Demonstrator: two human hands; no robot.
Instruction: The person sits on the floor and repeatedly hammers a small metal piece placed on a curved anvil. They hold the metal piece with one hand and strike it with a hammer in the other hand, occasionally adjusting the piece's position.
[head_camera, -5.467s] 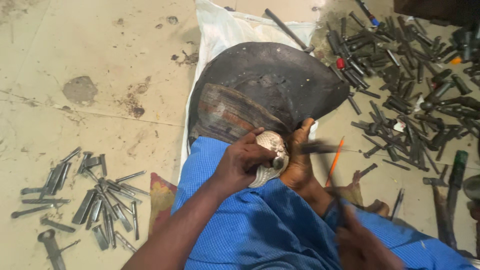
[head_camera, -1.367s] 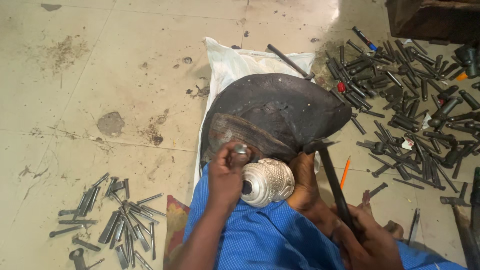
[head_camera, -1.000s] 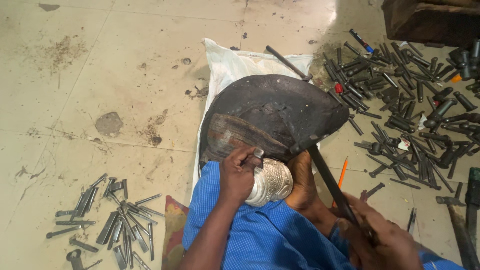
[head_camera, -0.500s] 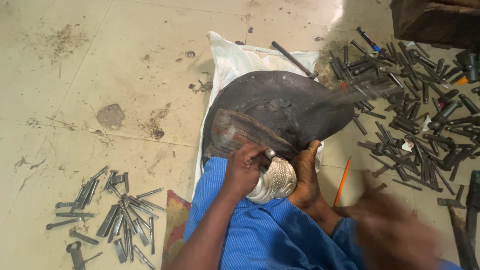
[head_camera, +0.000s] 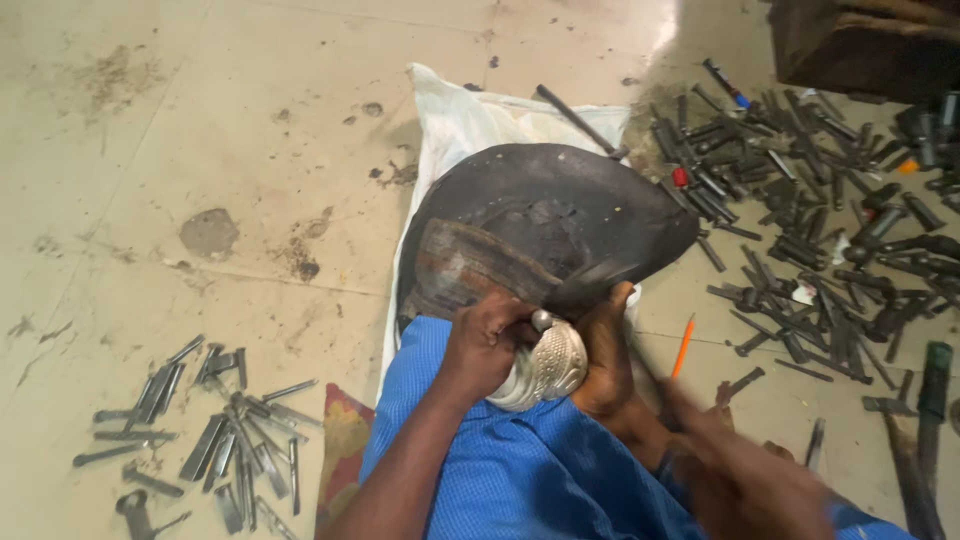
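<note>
Low at centre frame, wedged against a blue-clad lap (head_camera: 520, 470): the embossed silver vessel (head_camera: 548, 368), lying on its side, braced from the right by a bare foot (head_camera: 605, 352); touches the near edge of the dark domed block (head_camera: 560, 205) just above.

Left hand (head_camera: 483, 345) curled over the vessel's upper left, fingers (head_camera: 508, 322) closed tight around a short steel punch (head_camera: 541, 321), tip set on the silver.

Half a second back, hammer raised and smeared over the dome's right side; now down, a dark streak, hammer (head_camera: 598, 282) at the block's lower right rim, close above punch and foot; reads as a stroke landing or just landed, though contact is lost in blur.

Right hand (head_camera: 745, 478) at lower right, mere brown smear; cannot tell whether fingers are closed or apart, nor follow the handle into them.

Further out: white sack (head_camera: 470, 120) under the block; orange pencil (head_camera: 683, 347) on the floor right of the foot; a wide scatter of dark punches (head_camera: 800, 200) at upper right, a smaller cluster (head_camera: 200, 440) at lower left; dark box (head_camera: 860, 40) cut off by the top right corner.

Hidden: vessel's underside and mouth; punch tip behind the knuckles; lower-right tools clipped by the frame edge.
</note>
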